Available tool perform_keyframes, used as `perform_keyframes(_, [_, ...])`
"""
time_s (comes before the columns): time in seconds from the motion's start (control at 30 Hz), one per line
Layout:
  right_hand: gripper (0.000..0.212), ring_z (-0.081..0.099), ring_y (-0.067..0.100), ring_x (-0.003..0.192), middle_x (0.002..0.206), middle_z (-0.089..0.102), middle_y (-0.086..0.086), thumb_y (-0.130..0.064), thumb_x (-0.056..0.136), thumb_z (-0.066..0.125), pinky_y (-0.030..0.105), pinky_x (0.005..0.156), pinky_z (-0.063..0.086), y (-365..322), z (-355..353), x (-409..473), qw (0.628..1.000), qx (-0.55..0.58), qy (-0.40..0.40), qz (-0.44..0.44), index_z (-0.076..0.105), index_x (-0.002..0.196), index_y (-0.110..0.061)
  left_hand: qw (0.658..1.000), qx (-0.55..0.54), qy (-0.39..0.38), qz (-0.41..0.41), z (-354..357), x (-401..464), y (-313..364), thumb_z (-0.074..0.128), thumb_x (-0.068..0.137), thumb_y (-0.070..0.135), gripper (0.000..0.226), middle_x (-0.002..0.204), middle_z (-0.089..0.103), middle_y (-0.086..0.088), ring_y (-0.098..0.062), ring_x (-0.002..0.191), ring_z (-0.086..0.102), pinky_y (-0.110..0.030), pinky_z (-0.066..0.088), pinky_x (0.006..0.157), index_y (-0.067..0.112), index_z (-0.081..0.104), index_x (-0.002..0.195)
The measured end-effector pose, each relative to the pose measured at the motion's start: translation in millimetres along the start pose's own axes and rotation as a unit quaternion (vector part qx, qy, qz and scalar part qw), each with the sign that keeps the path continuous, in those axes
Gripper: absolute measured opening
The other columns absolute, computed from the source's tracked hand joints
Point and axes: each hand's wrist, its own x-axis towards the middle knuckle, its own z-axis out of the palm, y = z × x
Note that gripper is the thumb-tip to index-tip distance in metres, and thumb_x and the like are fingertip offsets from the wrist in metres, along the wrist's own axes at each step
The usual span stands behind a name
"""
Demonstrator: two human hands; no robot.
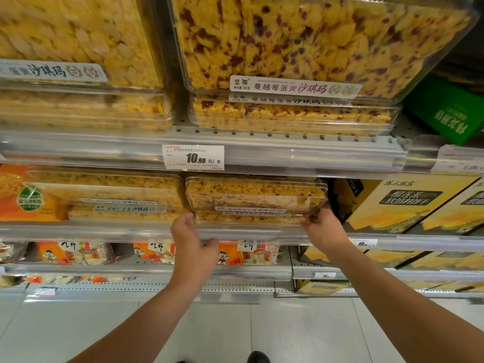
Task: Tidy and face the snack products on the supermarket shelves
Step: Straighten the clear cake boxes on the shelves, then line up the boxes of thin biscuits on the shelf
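Both hands, left (pixel 192 237) and right (pixel 320 226), grip the clear snack box (pixel 255 196), fingertips hidden beneath it.

"10.90 元/盒" on shelf price tag (pixel 193 157); box label (pixel 294 87), seemingly "蔓越莓蛋黄沙琪玛"

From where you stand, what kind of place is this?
Most likely a supermarket snack aisle: tiered metal shelves, a printed price tag on the shelf edge, and stacked clear snack boxes facing outward.
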Motion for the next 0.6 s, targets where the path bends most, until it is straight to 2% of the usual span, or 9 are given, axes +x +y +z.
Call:
perform_keyframes(0.03, [0.044, 0.055, 0.021, 0.115, 0.125, 0.06, 0.0, -0.018, 0.093, 0.059, 0.033, 0.097, 0.044, -2, -3, -5, 1.0, 0.006, 0.0, 0.004, 0.043, 0.134, -0.02, 0.999, 0.021, -0.023, 0.027, 2, -8, 1, 0.063, 0.084, -0.005, 0.052, 0.118, 0.048, 0.002, -0.017, 0.081, 0.059, -0.022, 0.052, 0.062, 0.03, 0.04, 0.115])
perform_keyframes(0.07, [0.046, 0.055, 0.021, 0.119, 0.126, 0.06, -0.001, -0.017, 0.092, 0.059, 0.036, 0.1, 0.045, -3, -8, -11, 1.0, 0.014, 0.002, 0.005, 0.04, 0.135, -0.021, 0.995, 0.046, -0.057, 0.064, 6, -15, 5, 0.063, 0.085, -0.003, 0.044, 0.109, 0.052, 0.004, -0.018, 0.08, 0.059, -0.023, 0.05, 0.06, 0.032, 0.045, 0.105])
perform_keyframes(0.13, [0.053, 0.052, 0.019, 0.123, 0.131, 0.057, -0.004, -0.012, 0.092, 0.059, 0.041, 0.104, 0.044, -9, -22, -27, 0.999, 0.048, 0.008, 0.004, 0.037, 0.139, -0.022, 0.975, 0.093, -0.13, 0.153, 16, -25, 24, 0.061, 0.087, 0.004, 0.038, 0.1, 0.056, 0.016, -0.007, 0.088, 0.058, -0.019, 0.048, 0.067, 0.039, 0.05, 0.094])
perform_keyframes(0.2, [0.062, 0.047, 0.016, 0.129, 0.137, 0.05, -0.007, -0.009, 0.092, 0.059, 0.04, 0.108, 0.04, -15, -43, -46, 0.996, 0.088, 0.021, 0.005, 0.031, 0.146, -0.021, 0.94, 0.118, -0.167, 0.273, 29, -30, 60, 0.055, 0.089, 0.014, 0.026, 0.099, 0.055, 0.025, 0.006, 0.097, 0.053, -0.016, 0.048, 0.077, 0.039, 0.053, 0.093])
perform_keyframes(0.3, [0.059, 0.044, 0.01, 0.129, 0.132, 0.047, -0.015, -0.01, 0.092, 0.062, 0.029, 0.105, 0.038, -19, -80, -78, 0.99, 0.115, 0.081, -0.009, 0.035, 0.142, -0.026, 0.843, 0.087, -0.194, 0.493, 50, -34, 123, 0.049, 0.086, 0.012, 0.022, 0.098, 0.061, 0.012, -0.001, 0.097, 0.055, -0.021, 0.048, 0.084, 0.018, 0.065, 0.101])
perform_keyframes(0.4, [0.059, 0.045, 0.009, 0.127, 0.134, 0.047, -0.013, -0.015, 0.092, 0.064, 0.03, 0.104, 0.04, -17, -118, -108, 0.981, 0.128, 0.142, -0.013, 0.036, 0.142, -0.029, 0.751, 0.079, -0.211, 0.621, 71, -37, 174, 0.056, 0.083, 0.003, 0.03, 0.107, 0.064, -0.003, -0.019, 0.104, 0.059, -0.034, 0.049, 0.089, 0.009, 0.065, 0.11])
perform_keyframes(0.47, [0.057, 0.046, 0.009, 0.126, 0.134, 0.05, -0.013, -0.016, 0.092, 0.064, 0.03, 0.103, 0.041, -11, -144, -122, 0.974, 0.125, 0.189, -0.017, 0.039, 0.14, -0.03, 0.714, 0.136, -0.189, 0.66, 86, -37, 197, 0.059, 0.081, 0.005, 0.041, 0.122, 0.062, -0.007, -0.026, 0.119, 0.056, -0.044, 0.045, 0.1, 0.01, 0.062, 0.121])
perform_keyframes(0.53, [0.056, 0.047, 0.009, 0.125, 0.134, 0.051, -0.012, -0.014, 0.091, 0.064, 0.028, 0.099, 0.041, -3, -168, -130, 0.967, 0.12, 0.224, -0.027, 0.04, 0.139, -0.03, 0.696, 0.232, -0.171, 0.658, 101, -36, 213, 0.062, 0.078, 0.009, 0.051, 0.136, 0.055, -0.012, -0.032, 0.131, 0.047, -0.053, 0.036, 0.109, 0.01, 0.059, 0.129])
perform_keyframes(0.6, [0.054, 0.048, 0.009, 0.124, 0.134, 0.052, -0.011, -0.013, 0.092, 0.063, 0.029, 0.099, 0.042, 6, -194, -130, 0.963, 0.118, 0.24, -0.045, 0.041, 0.138, -0.029, 0.686, 0.338, -0.155, 0.625, 114, -35, 221, 0.059, 0.082, 0.014, 0.061, 0.152, 0.039, -0.014, -0.032, 0.143, 0.031, -0.05, 0.016, 0.119, 0.012, 0.047, 0.142])
